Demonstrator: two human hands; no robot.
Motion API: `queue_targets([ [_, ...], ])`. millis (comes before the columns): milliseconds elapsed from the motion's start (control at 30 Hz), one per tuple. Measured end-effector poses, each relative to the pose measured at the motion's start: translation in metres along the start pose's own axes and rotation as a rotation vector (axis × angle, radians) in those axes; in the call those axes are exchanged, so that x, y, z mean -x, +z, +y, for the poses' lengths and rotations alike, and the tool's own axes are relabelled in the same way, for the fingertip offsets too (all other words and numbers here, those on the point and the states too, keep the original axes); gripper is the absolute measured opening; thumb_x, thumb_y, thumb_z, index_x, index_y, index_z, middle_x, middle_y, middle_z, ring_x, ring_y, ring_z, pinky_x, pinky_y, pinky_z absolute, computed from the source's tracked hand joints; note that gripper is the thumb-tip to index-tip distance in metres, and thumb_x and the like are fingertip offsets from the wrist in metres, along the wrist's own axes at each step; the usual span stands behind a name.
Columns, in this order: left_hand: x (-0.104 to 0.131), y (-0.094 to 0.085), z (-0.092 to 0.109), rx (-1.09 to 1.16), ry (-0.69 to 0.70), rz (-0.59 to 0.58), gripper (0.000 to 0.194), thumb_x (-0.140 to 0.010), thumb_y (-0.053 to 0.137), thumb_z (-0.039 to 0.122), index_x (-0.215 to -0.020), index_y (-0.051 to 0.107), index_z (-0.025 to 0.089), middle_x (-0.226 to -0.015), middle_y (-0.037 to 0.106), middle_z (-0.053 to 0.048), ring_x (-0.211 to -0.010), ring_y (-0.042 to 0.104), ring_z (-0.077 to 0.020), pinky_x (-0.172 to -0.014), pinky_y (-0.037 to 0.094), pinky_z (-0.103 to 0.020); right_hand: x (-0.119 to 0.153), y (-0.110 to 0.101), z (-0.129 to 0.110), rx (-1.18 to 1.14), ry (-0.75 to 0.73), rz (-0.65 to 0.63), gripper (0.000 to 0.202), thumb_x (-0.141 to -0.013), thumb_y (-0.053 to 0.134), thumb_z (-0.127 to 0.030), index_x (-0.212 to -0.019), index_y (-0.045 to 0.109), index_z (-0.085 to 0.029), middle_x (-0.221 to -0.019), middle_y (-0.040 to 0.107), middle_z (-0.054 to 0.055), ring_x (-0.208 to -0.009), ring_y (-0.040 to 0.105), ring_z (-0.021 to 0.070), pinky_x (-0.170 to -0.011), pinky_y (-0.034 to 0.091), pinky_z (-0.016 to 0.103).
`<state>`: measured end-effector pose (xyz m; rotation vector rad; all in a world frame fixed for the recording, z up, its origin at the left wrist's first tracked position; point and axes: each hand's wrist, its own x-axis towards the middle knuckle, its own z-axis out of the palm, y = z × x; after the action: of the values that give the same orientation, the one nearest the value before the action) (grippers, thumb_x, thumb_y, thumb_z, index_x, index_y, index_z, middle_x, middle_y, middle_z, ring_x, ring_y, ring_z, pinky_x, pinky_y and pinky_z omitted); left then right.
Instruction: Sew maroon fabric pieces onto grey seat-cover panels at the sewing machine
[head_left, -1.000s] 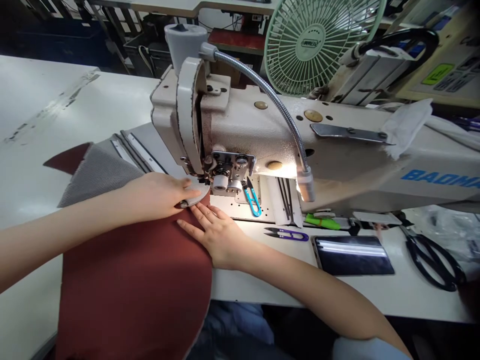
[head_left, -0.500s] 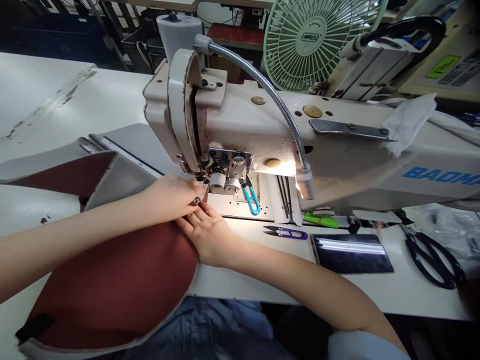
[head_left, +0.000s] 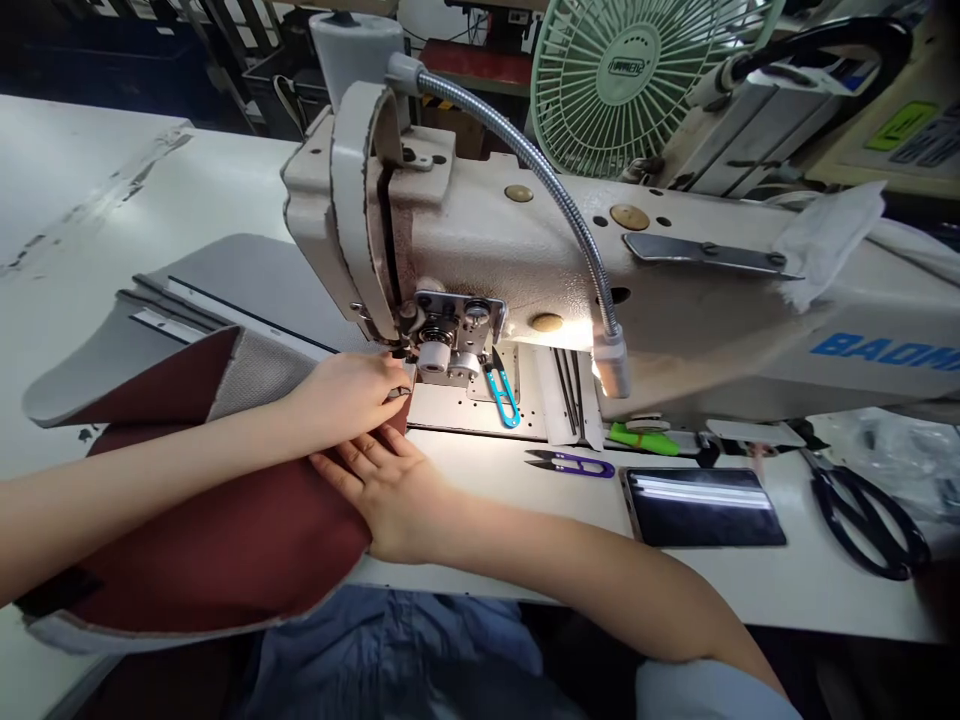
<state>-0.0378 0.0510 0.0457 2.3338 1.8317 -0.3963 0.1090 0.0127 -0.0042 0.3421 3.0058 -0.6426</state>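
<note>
A dark red fabric piece [head_left: 247, 540] with a grey edge lies under both hands, beside the needle area of a sewing machine [head_left: 487, 240]. My left hand [head_left: 349, 395] is closed on the fabric close to the presser foot, its fingertips partly hidden by the machine head. Just below it, my right hand [head_left: 397, 485] lies on the red fabric with its fingers spread. Grey mesh fabric [head_left: 262, 370] folds up behind my left forearm. Further back, a grey panel [head_left: 247, 265] with dark and white strips reaches toward the machine.
Blue snips [head_left: 502, 393] rest on the machine bed. Purple snips [head_left: 574, 464], a phone [head_left: 705, 507] and black-handled scissors [head_left: 870, 520] lie to the right. Behind the machine stands a green fan [head_left: 630, 70]. A bent lamp [head_left: 611, 365] lights the bed.
The red fabric's lower edge has moved up, and the panels at the left have turned and shifted. My right hand has slid slightly left and down, its fingers more spread. My left hand stays near the needle.
</note>
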Motion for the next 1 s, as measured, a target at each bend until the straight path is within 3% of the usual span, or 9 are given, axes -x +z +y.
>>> queue_targets([
  [233,-0.009,0.014,0.001,-0.07,-0.022,0.061,0.03,-0.095,0.045,0.03,-0.107,0.072,0.022,-0.088,0.071,-0.009,-0.085,0.066,-0.0264,-0.072,0.045,-0.034,-0.009,-0.001,0.013,0.047,-0.006,0.096,0.063,-0.093,0.05,-0.033,-0.151,0.037,-0.01,-0.152,0.044,0.015,-0.142,0.037,0.028,-0.122,0.015,0.048],
  [367,-0.014,0.013,-0.001,-0.088,-0.023,0.076,0.032,-0.096,0.043,0.031,-0.107,0.072,0.022,-0.09,0.07,-0.009,-0.089,0.065,-0.0261,-0.074,0.046,-0.035,-0.011,0.0,0.023,0.082,-0.009,0.159,0.06,-0.092,0.052,-0.032,-0.148,0.042,-0.011,-0.149,0.048,0.016,-0.138,0.041,0.0292,-0.121,0.017,0.05],
  [500,0.017,0.005,-0.004,-0.139,0.145,0.06,0.042,-0.089,0.041,0.014,-0.124,0.064,0.015,-0.113,0.068,-0.015,-0.103,0.061,-0.0309,-0.086,0.046,-0.042,-0.007,0.0,0.02,0.151,0.004,0.182,0.047,-0.093,0.051,-0.024,-0.138,0.052,-0.01,-0.14,0.057,0.017,-0.131,0.046,0.029,-0.116,0.028,0.05],
  [600,0.053,0.003,-0.007,-0.169,0.125,0.152,0.052,-0.082,0.042,0.008,-0.131,0.059,0.013,-0.133,0.057,-0.021,-0.123,0.05,-0.0426,-0.096,0.041,-0.056,0.004,0.001,0.004,0.245,0.036,0.2,0.044,-0.098,0.045,-0.021,-0.141,0.048,-0.012,-0.136,0.057,0.022,-0.129,0.048,0.0315,-0.1,0.042,0.049],
  [700,0.067,0.002,-0.01,-0.121,0.036,0.138,0.04,-0.083,0.044,0.009,-0.116,0.066,0.016,-0.113,0.065,-0.021,-0.114,0.057,-0.0416,-0.092,0.042,-0.055,0.015,0.006,-0.012,0.33,0.01,0.166,0.047,-0.102,0.039,-0.027,-0.149,0.04,-0.025,-0.141,0.052,0.026,-0.128,0.051,0.0367,-0.087,0.045,0.048],
  [833,0.045,-0.001,-0.009,-0.076,0.117,0.013,0.017,-0.084,0.049,0.013,-0.087,0.066,0.018,-0.086,0.069,-0.011,-0.088,0.065,-0.0309,-0.081,0.046,-0.044,0.022,0.017,-0.015,0.388,-0.036,0.162,0.047,-0.103,0.037,-0.029,-0.15,0.041,-0.027,-0.141,0.051,0.028,-0.129,0.052,0.0406,-0.087,0.042,0.05],
  [900,0.032,0.003,-0.007,-0.028,0.138,0.026,0.01,-0.084,0.054,0.019,-0.087,0.063,0.017,-0.085,0.069,-0.009,-0.085,0.065,-0.0295,-0.079,0.047,-0.041,0.024,0.019,-0.012,0.382,-0.051,0.189,0.048,-0.103,0.038,-0.029,-0.151,0.04,-0.027,-0.136,0.056,0.028,-0.128,0.052,0.0397,-0.089,0.042,0.051],
  [1000,0.025,0.016,-0.008,0.02,0.035,0.042,0.023,-0.085,0.055,0.026,-0.105,0.061,0.017,-0.081,0.069,-0.007,-0.082,0.066,-0.029,-0.073,0.048,-0.038,0.023,0.014,-0.01,0.361,-0.032,0.179,0.047,-0.102,0.04,-0.03,-0.149,0.043,-0.027,-0.138,0.055,0.027,-0.129,0.051,0.0389,-0.086,0.044,0.049],
])
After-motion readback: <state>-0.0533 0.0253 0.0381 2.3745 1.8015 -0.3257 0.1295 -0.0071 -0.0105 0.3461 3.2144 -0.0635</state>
